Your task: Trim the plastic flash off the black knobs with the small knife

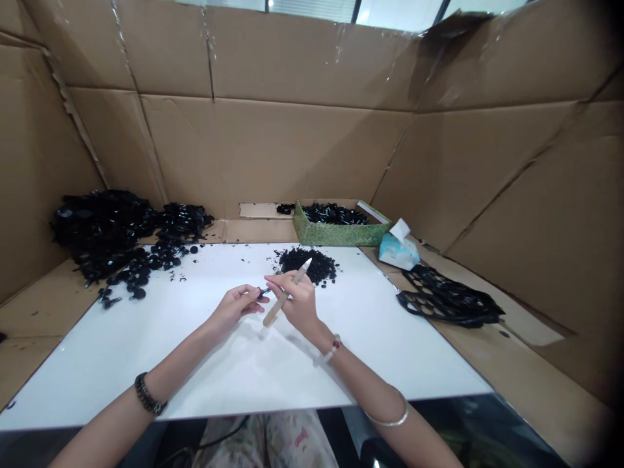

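My left hand [240,307] pinches a small black part [263,292] with a round head and a thin stem, over the middle of the white board. My right hand [298,300] is closed around a craft knife [277,308] with a tan handle. Its short pale blade points up and away. The thumb and forefinger of this hand meet near the part's stem; whether they grip it I cannot tell. Just beyond lies a heap of tiny black pieces [312,265]. Loose black round-headed parts [139,273] are scattered at the board's left.
A large black pile [104,224] rises at back left. Behind the board [390,351] stands a green box [336,234] filled with black parts. A tissue pack [398,250] and black perforated sheets [448,296] lie at right. Cardboard walls [312,149] enclose the space.
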{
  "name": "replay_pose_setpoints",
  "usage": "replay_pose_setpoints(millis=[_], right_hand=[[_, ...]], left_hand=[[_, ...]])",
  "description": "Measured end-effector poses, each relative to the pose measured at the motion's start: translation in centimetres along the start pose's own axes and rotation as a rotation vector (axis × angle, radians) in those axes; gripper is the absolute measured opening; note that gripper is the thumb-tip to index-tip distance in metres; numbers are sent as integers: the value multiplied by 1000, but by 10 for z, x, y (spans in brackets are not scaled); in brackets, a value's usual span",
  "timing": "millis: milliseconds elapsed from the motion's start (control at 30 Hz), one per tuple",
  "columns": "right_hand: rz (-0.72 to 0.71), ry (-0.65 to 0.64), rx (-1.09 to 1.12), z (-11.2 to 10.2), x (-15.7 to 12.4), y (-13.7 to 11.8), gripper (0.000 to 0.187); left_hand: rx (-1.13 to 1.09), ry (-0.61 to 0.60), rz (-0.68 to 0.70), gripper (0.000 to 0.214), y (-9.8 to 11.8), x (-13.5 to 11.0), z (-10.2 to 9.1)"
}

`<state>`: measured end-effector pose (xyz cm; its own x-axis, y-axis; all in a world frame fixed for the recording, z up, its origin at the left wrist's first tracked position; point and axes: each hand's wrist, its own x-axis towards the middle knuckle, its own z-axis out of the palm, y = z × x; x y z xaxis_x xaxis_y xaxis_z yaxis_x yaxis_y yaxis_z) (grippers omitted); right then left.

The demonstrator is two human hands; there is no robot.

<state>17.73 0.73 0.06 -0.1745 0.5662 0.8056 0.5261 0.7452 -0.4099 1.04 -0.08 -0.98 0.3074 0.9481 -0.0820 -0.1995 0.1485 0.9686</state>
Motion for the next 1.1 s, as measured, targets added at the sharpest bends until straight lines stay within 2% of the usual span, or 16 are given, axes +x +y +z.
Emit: replay_pose_setpoints(millis=[167, 267, 400, 700, 967, 1100], right_hand=[[-115, -150, -218, -3, -3, 5, 21], [-211, -224, -276, -6, -2, 9, 23], [-255, -298, -275, -6, -1, 12, 24], [-295, -363, -231, -4, -2, 18, 21], [-262, -383, -238, -3, -3, 15, 20], [-69, -396, -134, 0, -4, 10, 18]], left_hand=[[-180, 12, -137, 23, 2, -1, 1], [-247, 27, -198, 20, 5, -1, 1], [-292, 33, -264, 21, 6, 0, 0], [-275, 41, -341, 23, 3, 2, -2], [-201, 25, -324, 24, 0, 3, -6], [-107, 10, -261, 25, 0, 3, -6]])
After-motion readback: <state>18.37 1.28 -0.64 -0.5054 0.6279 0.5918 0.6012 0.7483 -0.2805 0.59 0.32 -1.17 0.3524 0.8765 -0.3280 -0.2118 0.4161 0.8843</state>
